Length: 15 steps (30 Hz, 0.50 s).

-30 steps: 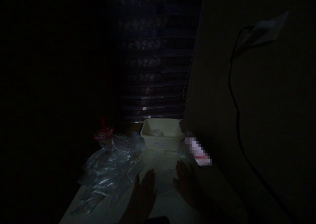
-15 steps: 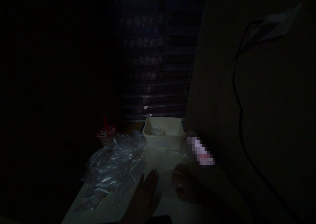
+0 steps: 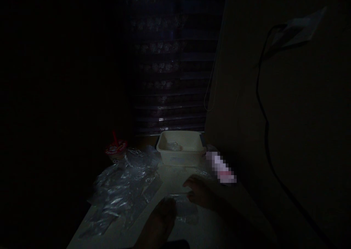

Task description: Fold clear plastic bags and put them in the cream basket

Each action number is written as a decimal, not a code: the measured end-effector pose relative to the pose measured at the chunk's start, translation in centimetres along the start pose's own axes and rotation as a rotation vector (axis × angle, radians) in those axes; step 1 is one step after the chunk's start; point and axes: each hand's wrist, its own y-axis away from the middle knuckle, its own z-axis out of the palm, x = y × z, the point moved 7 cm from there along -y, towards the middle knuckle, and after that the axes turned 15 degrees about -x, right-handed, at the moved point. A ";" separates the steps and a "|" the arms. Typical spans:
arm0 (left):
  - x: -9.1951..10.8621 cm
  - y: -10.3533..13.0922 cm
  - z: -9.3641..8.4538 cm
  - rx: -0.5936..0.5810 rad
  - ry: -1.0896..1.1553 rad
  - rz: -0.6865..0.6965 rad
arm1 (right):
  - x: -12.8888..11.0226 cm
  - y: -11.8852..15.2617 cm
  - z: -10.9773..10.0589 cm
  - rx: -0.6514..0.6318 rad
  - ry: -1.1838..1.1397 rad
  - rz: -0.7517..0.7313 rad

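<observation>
We judge the bag (image 3: pixel 184 208), between our hands, as being handled: left hand (image 3: pixel 161 218) curled at its edge, hold unclear; right hand (image 3: pixel 202 195) with fingers parted, where gripping calls for a light pinch.

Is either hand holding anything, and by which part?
Too dark to tell: the left hand is at the left edge of the flat bag, the right hand near its upper right.

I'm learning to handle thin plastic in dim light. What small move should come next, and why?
Probably lower the right hand onto the near right corner of the clear plastic: that corner lies uncovered, while the left hand is at the left edge.
</observation>
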 end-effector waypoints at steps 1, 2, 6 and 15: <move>-0.2 -0.1 0.0 0.026 0.015 -0.015 | -0.2 -0.7 0.3 -0.054 -0.001 0.027; -0.3 -0.1 0.0 0.050 0.023 -0.019 | -0.4 -1.4 0.5 -0.104 -0.003 0.059; -0.6 0.1 0.1 0.121 -0.017 -0.018 | -1.0 -3.3 1.6 -0.237 -0.036 0.164; -5.0 0.6 1.2 0.190 0.806 -0.368 | -0.7 -3.1 2.2 -0.402 -0.399 0.014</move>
